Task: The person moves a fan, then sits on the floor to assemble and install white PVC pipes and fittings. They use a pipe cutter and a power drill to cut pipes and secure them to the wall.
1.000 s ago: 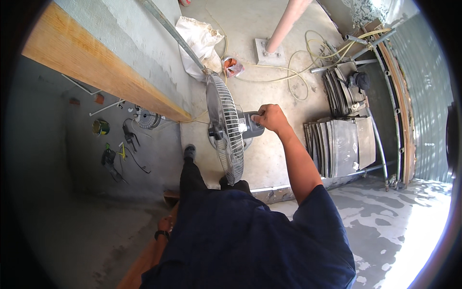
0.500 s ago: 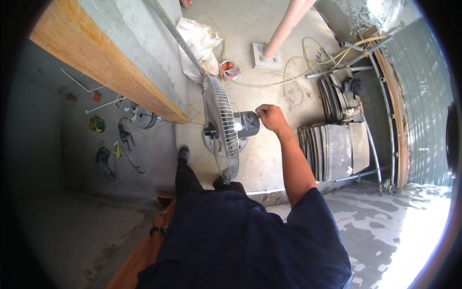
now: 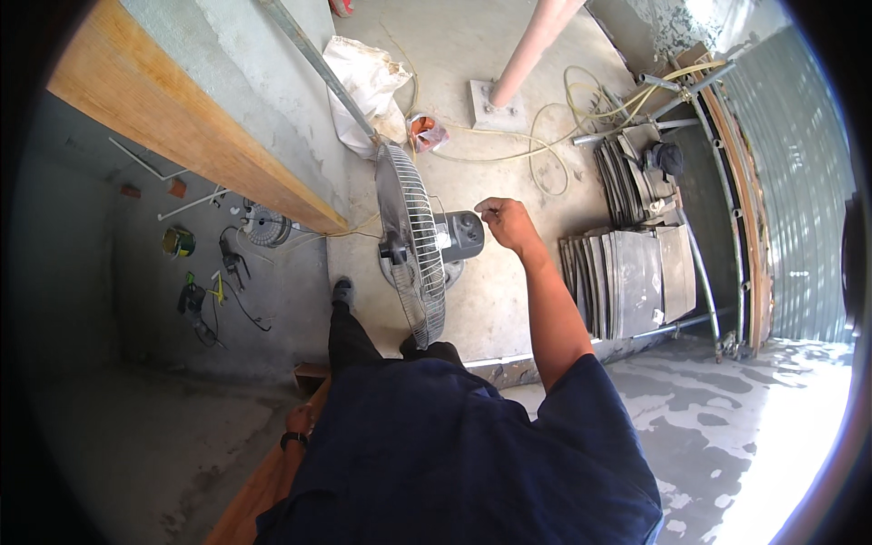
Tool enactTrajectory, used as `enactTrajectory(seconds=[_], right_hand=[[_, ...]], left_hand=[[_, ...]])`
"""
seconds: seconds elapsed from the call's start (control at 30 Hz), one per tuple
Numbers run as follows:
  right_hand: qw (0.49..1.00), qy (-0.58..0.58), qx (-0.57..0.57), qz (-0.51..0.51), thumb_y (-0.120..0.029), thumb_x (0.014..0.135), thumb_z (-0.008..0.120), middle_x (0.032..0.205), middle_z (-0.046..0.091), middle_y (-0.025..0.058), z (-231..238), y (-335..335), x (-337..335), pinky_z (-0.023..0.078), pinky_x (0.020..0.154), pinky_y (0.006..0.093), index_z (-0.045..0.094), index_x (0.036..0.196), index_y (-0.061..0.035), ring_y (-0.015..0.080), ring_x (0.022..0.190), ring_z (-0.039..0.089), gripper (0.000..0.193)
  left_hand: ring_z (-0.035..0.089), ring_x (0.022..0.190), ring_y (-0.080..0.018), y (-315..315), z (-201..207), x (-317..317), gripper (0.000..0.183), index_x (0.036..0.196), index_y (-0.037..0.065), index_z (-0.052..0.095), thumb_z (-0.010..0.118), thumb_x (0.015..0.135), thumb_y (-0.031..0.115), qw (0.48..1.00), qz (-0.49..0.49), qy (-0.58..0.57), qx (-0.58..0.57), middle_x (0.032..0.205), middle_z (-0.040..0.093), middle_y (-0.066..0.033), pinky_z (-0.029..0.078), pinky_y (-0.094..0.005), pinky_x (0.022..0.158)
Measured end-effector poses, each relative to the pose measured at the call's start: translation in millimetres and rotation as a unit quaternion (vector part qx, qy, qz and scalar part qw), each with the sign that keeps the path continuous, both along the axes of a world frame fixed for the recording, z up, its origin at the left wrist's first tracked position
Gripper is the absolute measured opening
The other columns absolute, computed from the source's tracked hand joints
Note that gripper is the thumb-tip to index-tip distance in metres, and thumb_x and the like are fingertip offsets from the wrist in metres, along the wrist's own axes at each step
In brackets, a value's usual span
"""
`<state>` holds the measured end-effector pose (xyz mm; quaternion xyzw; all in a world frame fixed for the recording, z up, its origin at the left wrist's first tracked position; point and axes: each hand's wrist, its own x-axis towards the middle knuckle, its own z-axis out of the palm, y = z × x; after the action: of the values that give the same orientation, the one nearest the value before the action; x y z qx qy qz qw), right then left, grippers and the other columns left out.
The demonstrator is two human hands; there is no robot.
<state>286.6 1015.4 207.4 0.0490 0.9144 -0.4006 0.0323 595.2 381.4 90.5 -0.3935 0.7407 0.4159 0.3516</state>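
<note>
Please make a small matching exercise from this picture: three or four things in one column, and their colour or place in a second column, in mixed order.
Things:
1. fan
2. right hand
3. sack
4. sheets

Places or colours:
a. white, near the pink post
b. grey, stacked on edge at the right
c. wire grille, standing on the floor
d. just beside the fan's motor housing

Pairs: 1-c, 2-d, 3-a, 4-b

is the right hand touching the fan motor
Apart. The head view shows bare floor between the right hand and the fan motor.
</note>
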Motion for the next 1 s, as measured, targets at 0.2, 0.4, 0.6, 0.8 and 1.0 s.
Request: enactTrajectory(seconds=[0.2,0.4,0.6,0.8,1.0], right_hand=[[0.999,-0.046,-0.010,-0.003,-0.016,0.085,0.072,0.089,0.075,0.0217,4,-5,4,0.058,0.079,0.0413,0.077,0.100,-0.0027,0.0340,0.085,0.074,0.020],[0.987,-0.038,0.156,-0.019,-0.038,0.079,0.084,0.081,0.073,0.0185,6,-29,5,0.057,0.071,0.0418,0.074,0.087,-0.0012,0.0348,0.076,0.072,0.038],[0.986,0.006,0.161,-0.043,-0.038,0.080,0.082,0.079,0.070,0.0183,-1,-38,6,0.056,0.070,0.0453,0.071,0.079,-0.0016,0.0373,0.075,0.070,0.038],[0.985,0.034,0.168,-0.029,-0.032,0.081,0.079,0.084,0.069,0.0177,-9,-38,7,0.056,0.073,0.0459,0.070,0.082,-0.0018,0.0382,0.078,0.069,0.031],[0.986,0.044,0.163,-0.011,-0.026,0.082,0.078,0.091,0.069,0.0185,-11,-37,8,0.056,0.074,0.0464,0.070,0.087,-0.0018,0.0393,0.080,0.068,0.026]], left_hand=[[0.052,0.052,-0.0135,0,8,-17,0.025,0.107,0.004,0.073,0.065,0.100,0.026,0.998,-0.016,-0.024,-0.058,0.070,0.060,-0.0050,0.041,-0.0345,0.047],[0.062,0.063,-0.0193,-11,-2,-34,0.037,0.116,0.004,0.073,0.064,0.097,0.034,0.981,-0.171,0.014,-0.093,0.081,0.067,-0.0085,0.049,-0.0394,0.057],[0.068,0.071,-0.0207,-5,-4,-40,0.039,0.121,0.007,0.074,0.067,0.095,0.035,0.996,-0.036,-0.006,-0.086,0.087,0.071,-0.0110,0.054,-0.0386,0.061],[0.063,0.060,-0.0191,-7,-1,-30,0.034,0.114,0.003,0.072,0.067,0.098,0.033,0.991,-0.075,-0.049,-0.102,0.080,0.067,-0.0097,0.052,-0.0377,0.055],[0.054,0.055,-0.0152,-9,2,-16,0.030,0.115,0.003,0.070,0.064,0.101,0.029,0.991,-0.107,-0.033,-0.073,0.076,0.063,-0.0072,0.045,-0.0353,0.050]])
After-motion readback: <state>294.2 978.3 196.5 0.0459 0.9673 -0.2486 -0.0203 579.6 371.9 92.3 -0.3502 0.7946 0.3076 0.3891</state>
